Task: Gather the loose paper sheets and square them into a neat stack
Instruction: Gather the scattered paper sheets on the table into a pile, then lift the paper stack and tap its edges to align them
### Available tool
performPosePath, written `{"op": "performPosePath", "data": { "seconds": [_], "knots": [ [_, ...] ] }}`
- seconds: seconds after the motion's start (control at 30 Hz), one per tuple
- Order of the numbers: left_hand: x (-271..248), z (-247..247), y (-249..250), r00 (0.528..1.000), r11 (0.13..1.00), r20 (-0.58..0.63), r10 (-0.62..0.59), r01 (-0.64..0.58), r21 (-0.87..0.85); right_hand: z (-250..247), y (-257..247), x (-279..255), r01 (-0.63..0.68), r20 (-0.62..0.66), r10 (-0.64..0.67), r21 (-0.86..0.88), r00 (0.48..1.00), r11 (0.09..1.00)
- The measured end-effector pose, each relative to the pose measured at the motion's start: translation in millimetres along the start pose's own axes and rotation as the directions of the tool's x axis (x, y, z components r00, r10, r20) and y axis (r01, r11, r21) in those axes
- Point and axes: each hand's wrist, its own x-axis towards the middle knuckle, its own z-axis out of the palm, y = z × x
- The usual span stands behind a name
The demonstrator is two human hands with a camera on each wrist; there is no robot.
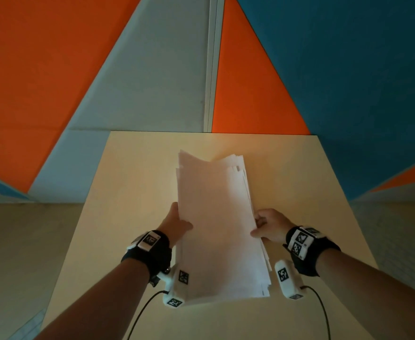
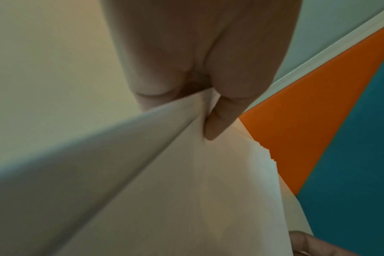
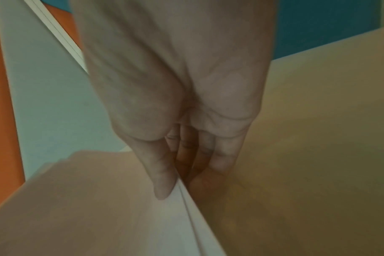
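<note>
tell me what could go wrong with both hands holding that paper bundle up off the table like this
1. The sheets are uneven: stepped corners show at the far end and offset edges on the right side, so loose ones may slide out.
2. The left hand and right hand each pinch only a side edge, thumb on top, so the unsupported far end could sag or fan open.
3. A dropped sheet might land off the table.

The worktop is being viewed from above by the head camera, angled forward and down, with both hands and the panelled wall taken in from some way off. The left hand is being filmed at very close range from its wrist, looking along the fingers. The right hand is being filmed likewise. The paper sheets, worktop and wall are being shared by all three views.
</note>
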Motion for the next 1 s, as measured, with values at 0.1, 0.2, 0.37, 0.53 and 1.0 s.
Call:
{"op": "performPosePath", "data": {
  "seconds": [0.1, 0.2, 0.37, 0.53, 1.0],
  "knots": [
    [-8, -1, 6, 0.998, 0.996, 0.013, 0.069, -0.069, -0.050, -3, 0, -3, 0.018, -0.004, -0.018, 0.135, 1.000, 0.991],
    [-15, -5, 12, 0.992, 0.980, 0.020, 0.126, -0.122, -0.158, -14, -5, -10, 0.041, -0.044, -0.030, 0.282, 0.999, 0.959],
    [-35, -6, 32, 0.963, 0.946, -0.004, 0.268, -0.264, -0.190, -27, -24, -35, 0.176, -0.133, -0.127, 0.482, 0.983, 0.858],
    [-59, -3, 50, 0.919, 0.907, -0.041, 0.391, -0.393, -0.155, -32, -45, -64, 0.303, -0.304, -0.172, 0.459, 0.937, 0.835],
    [-86, -2, 25, 0.900, 0.902, -0.108, 0.421, -0.429, -0.055, -4, -34, -99, 0.324, -0.348, -0.170, 0.454, 0.922, 0.830]
  ]
}}
